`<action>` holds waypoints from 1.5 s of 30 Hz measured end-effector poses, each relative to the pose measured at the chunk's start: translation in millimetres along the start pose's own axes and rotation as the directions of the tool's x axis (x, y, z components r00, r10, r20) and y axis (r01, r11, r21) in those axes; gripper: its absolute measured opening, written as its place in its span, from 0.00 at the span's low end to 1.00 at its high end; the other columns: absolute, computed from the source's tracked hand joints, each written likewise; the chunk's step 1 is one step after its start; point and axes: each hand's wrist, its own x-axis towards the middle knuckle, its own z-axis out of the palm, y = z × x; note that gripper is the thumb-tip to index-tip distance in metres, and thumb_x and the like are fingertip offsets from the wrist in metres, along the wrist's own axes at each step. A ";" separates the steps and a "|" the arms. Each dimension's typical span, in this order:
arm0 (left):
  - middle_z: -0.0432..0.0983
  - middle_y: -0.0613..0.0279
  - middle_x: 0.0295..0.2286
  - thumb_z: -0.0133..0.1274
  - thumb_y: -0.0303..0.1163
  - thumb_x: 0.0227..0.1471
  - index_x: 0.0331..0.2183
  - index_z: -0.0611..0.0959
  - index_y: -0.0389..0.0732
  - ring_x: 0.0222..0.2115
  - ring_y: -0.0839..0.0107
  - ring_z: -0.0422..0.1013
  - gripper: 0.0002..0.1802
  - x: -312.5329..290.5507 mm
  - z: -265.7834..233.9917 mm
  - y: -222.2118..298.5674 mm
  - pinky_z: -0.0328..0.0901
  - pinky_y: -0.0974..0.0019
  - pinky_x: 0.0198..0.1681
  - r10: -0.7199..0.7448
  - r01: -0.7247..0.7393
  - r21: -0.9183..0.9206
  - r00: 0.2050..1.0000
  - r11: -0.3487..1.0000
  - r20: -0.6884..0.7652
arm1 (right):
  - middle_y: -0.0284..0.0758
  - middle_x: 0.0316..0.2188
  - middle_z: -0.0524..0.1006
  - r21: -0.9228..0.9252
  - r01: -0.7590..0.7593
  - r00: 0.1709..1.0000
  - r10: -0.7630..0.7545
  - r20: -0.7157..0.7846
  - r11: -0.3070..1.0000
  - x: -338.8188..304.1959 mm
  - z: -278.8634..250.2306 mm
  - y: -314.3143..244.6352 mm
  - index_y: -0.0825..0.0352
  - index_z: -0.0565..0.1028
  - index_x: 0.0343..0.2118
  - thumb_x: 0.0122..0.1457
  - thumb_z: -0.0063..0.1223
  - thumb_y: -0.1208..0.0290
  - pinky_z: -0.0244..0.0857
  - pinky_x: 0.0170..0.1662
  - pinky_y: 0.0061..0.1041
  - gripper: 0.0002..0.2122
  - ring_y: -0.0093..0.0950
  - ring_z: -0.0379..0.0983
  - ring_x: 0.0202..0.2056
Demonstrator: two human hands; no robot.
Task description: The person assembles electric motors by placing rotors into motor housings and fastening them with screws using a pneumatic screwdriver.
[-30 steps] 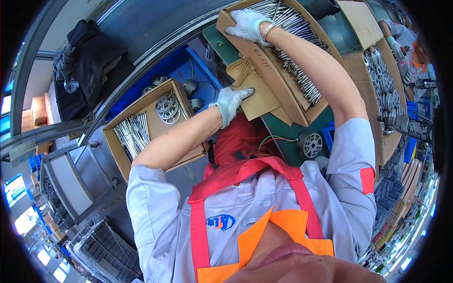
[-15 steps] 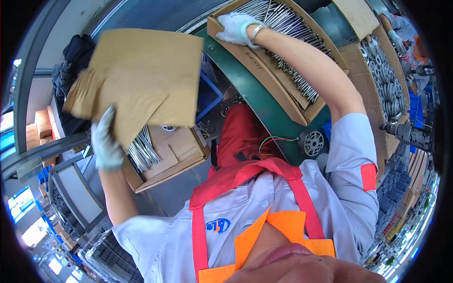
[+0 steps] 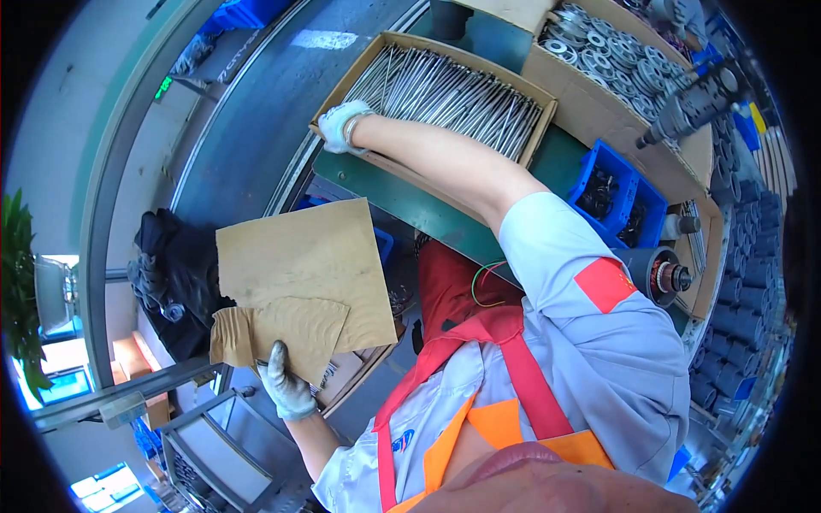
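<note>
My gloved left hand (image 3: pixel 287 386) is closed on the lower edge of a brown cardboard sheet (image 3: pixel 312 256), its thumb lying over the front. A loose, crumpled flap of brown cardboard (image 3: pixel 295 325) overlaps the sheet's lower part. My gloved right hand (image 3: pixel 342 126) grips the near left corner of a long cardboard box (image 3: pixel 547 109) on the green bench (image 3: pixel 355 173). Long thin metal rods (image 3: pixel 453 90) fill that box, lying roughly side by side. Behind the sheet, a lower cardboard box (image 3: pixel 363 380) is mostly hidden; a few rod ends show.
Right of the rods stands a large carton (image 3: pixel 564 81) of metal rings (image 3: pixel 611 56). Blue bins (image 3: pixel 616 192) hold small dark parts, with a motor rotor (image 3: pixel 654 274) nearby. Dark clothing (image 3: pixel 175 291) hangs at the left, next to a metal frame post (image 3: pixel 94 256).
My view has turned, showing more of the bench's right side. The sheet in my left hand is lower in the picture. My right hand still holds the box's corner; the box appears less steeply angled.
</note>
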 end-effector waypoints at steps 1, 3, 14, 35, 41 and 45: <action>0.66 0.57 0.54 0.55 0.21 0.46 0.60 0.61 0.43 0.54 0.62 0.65 0.40 2.8 2.9 6.4 0.61 0.56 0.58 0.005 -0.005 0.006 1.000 1.000 0.012 | 0.44 0.48 0.76 0.019 0.016 0.999 -0.015 -0.050 1.000 -14.9 -8.0 -2.2 0.66 0.75 0.49 0.57 0.47 0.53 0.67 0.50 0.38 0.23 0.41 0.74 0.49; 0.65 0.57 0.55 0.54 0.22 0.47 0.61 0.59 0.44 0.53 0.61 0.66 0.40 -0.9 9.4 12.4 0.61 0.56 0.58 0.080 -0.079 -0.021 0.994 0.997 0.070 | 0.49 0.48 0.75 0.180 0.012 0.958 0.040 -0.284 0.984 -42.6 -16.2 -14.4 0.71 0.75 0.47 0.58 0.44 0.46 0.66 0.52 0.36 0.29 0.44 0.73 0.49; 0.77 0.50 0.42 0.66 0.29 0.39 0.56 0.66 0.36 0.43 0.65 0.75 0.42 -71.2 41.4 -24.8 0.70 0.60 0.46 0.327 -0.525 0.751 0.848 0.401 0.418 | 0.38 0.57 0.67 0.998 0.055 0.908 -0.417 -0.042 0.018 -294.1 39.1 -70.1 0.74 0.59 0.61 0.57 0.56 0.62 0.54 0.60 0.25 0.32 0.26 0.62 0.57; 0.75 0.42 0.45 0.48 0.45 0.53 0.47 0.78 0.37 0.47 0.47 0.71 0.25 -57.0 -228.8 -89.3 0.65 0.52 0.51 0.201 0.364 0.930 0.908 0.056 -0.368 | 0.41 0.45 0.75 0.991 0.000 0.992 -0.128 0.017 0.136 -381.4 206.3 -67.1 0.70 0.60 0.59 0.50 0.64 0.74 0.68 0.52 0.32 0.33 0.33 0.74 0.47; 0.75 0.38 0.44 0.51 0.37 0.47 0.49 0.73 0.35 0.47 0.46 0.71 0.27 -41.0 -228.1 -114.2 0.65 0.52 0.51 0.003 0.473 0.864 0.877 -0.174 -0.480 | 0.40 0.43 0.77 0.833 0.248 0.946 -0.310 -0.097 0.495 -341.7 207.0 -85.4 0.71 0.62 0.56 0.45 0.63 0.79 0.69 0.51 0.31 0.32 0.32 0.76 0.45; 0.77 0.38 0.38 0.55 0.40 0.44 0.43 0.76 0.33 0.42 0.46 0.74 0.26 -25.1 -220.0 -108.6 0.69 0.51 0.45 0.100 0.439 0.885 0.898 -0.152 -0.428 | 0.41 0.46 0.75 0.905 0.178 0.979 -0.160 -0.124 0.386 -360.2 210.3 -71.4 0.71 0.61 0.56 0.46 0.63 0.77 0.68 0.52 0.32 0.32 0.32 0.74 0.49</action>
